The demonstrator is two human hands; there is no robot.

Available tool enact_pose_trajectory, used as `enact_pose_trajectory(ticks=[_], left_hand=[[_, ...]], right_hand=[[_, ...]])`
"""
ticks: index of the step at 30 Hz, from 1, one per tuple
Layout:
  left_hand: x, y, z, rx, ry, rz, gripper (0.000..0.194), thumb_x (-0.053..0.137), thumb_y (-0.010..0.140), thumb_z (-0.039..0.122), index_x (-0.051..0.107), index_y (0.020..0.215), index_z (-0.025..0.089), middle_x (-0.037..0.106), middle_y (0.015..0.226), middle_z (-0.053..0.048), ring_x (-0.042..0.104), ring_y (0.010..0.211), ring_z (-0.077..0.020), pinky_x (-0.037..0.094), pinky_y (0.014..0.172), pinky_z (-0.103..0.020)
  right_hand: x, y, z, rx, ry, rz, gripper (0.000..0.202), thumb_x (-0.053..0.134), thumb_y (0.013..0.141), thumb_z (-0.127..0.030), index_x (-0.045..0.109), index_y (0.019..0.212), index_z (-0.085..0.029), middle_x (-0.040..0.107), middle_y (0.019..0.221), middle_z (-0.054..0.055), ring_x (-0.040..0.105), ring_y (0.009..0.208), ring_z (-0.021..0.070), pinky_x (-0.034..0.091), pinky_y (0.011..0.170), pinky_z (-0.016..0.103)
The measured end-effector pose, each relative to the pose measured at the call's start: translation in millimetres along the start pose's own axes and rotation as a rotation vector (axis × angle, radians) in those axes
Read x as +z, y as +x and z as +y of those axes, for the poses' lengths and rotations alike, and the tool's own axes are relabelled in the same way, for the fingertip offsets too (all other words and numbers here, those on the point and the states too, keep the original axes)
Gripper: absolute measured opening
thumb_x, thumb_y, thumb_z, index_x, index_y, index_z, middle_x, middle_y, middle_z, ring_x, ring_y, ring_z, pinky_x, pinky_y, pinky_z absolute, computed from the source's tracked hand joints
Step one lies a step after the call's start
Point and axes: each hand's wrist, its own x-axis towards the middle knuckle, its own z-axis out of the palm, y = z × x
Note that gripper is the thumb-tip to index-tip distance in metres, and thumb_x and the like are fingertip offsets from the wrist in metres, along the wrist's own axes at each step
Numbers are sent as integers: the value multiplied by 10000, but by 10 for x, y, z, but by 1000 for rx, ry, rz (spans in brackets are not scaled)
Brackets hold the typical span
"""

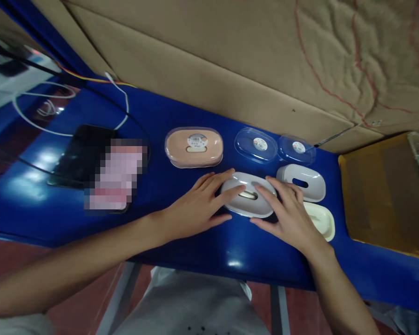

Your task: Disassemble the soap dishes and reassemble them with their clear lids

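Note:
A grey oval soap dish (236,204) with a slot in its middle lies on the blue table before me. My left hand (202,202) holds its left end, the index finger reaching in near the slot. At the right end, my right hand (288,209) grips the rim, its index finger also on the inner surface. Something pale shows through the slot. Just right of my right hand sit another grey soap dish (314,184) and a cream soap dish (326,223), the latter partly hidden by the hand.
Behind the dish lie two clear plastic lids (246,146) with round labels. A pink soap dish (178,144) under a clear lid stands to their left. Phones (82,153) and cables (28,123) occupy the left side. A cardboard box (380,195) borders the right.

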Motion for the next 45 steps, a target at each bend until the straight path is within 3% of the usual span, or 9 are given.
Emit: enact_pose_trajectory(ticks=[8, 16, 25, 29, 32, 35, 39, 43, 45], left_hand=[[-34, 18, -15, 5, 112, -25, 560, 733, 1005, 233, 520, 1518, 160, 384, 1693, -320, 476, 1551, -453, 477, 1204, -688], [-68, 16, -22, 15, 152, -34, 434, 691, 1041, 273, 580, 1446, 163, 397, 1692, -322, 529, 1511, -461, 489, 1185, -674], [-95, 11, -37, 39, 205, -37, 536, 678, 1066, 341, 545, 1559, 177, 384, 1724, -301, 524, 1530, -447, 447, 1219, -671], [-89, 7, -53, 41, 206, -14, 459, 651, 1080, 369, 593, 1499, 191, 423, 1708, -283, 567, 1494, -432, 459, 1208, -664], [-95, 4, -62, 27, 190, -4, 422, 678, 1061, 353, 627, 1445, 187, 469, 1685, -261, 592, 1466, -419, 460, 1213, -649], [-115, 2, -64, 21, 181, -11, 472, 729, 1027, 352, 620, 1448, 168, 504, 1659, -256, 591, 1462, -416, 440, 1231, -652], [-140, 4, -55, 25, 132, -10, 577, 775, 999, 435, 595, 1480, 171, 552, 1619, -234, 573, 1475, -397, 431, 1249, -638], [-147, 3, -51, 5, 82, 6, 593, 784, 991, 430, 581, 1493, 189, 572, 1605, -197, 571, 1472, -379, 414, 1270, -624], [-149, -2, -55, -3, 57, 7, 619, 806, 970, 406, 567, 1503, 202, 579, 1600, -185, 576, 1463, -378, 413, 1270, -624]], right_hand=[[10, 24, -32, -84, -40, -9, 705, 691, 1057, -431, 401, 1680, -273, 401, 1744, 240, 505, 1556, 375, 401, 1237, 630], [52, 23, 0, -99, 15, -6, 886, 732, 1031, -405, 232, 1759, -326, 292, 1809, 170, 431, 1614, 352, 447, 1267, 597], [84, 15, -28, -39, 51, -92, 837, 658, 1077, -385, 183, 1766, -365, 173, 1844, 146, 292, 1677, 361, 345, 1309, 671], [-1, 22, 36, -56, 120, -55, 798, 612, 1088, -488, 207, 1763, -358, 302, 1811, 140, 398, 1629, 373, 381, 1280, 655], [-82, 145, 131, 30, 89, 33, 669, 533, 1122, -473, 306, 1736, -336, 428, 1753, 144, 491, 1567, 366, 411, 1250, 628], [-102, 382, 254, 135, -2, 30, 601, 479, 1137, -483, 400, 1691, -265, 416, 1754, 177, 447, 1595, 379, 381, 1259, 634], [-56, 684, 430, 168, -41, -38, 623, 426, 1137, -544, 416, 1666, -214, 407, 1751, 210, 391, 1623, 399, 292, 1290, 681], [-41, 787, 534, 174, -31, -48, 570, 539, 1091, -559, 515, 1562, -239, 592, 1578, 192, 502, 1531, 391, 280, 1283, 687], [-37, 800, 553, 175, -35, -48, 614, 608, 1055, -560, 497, 1568, -242, 561, 1596, 199, 474, 1550, 398, 292, 1277, 680]])
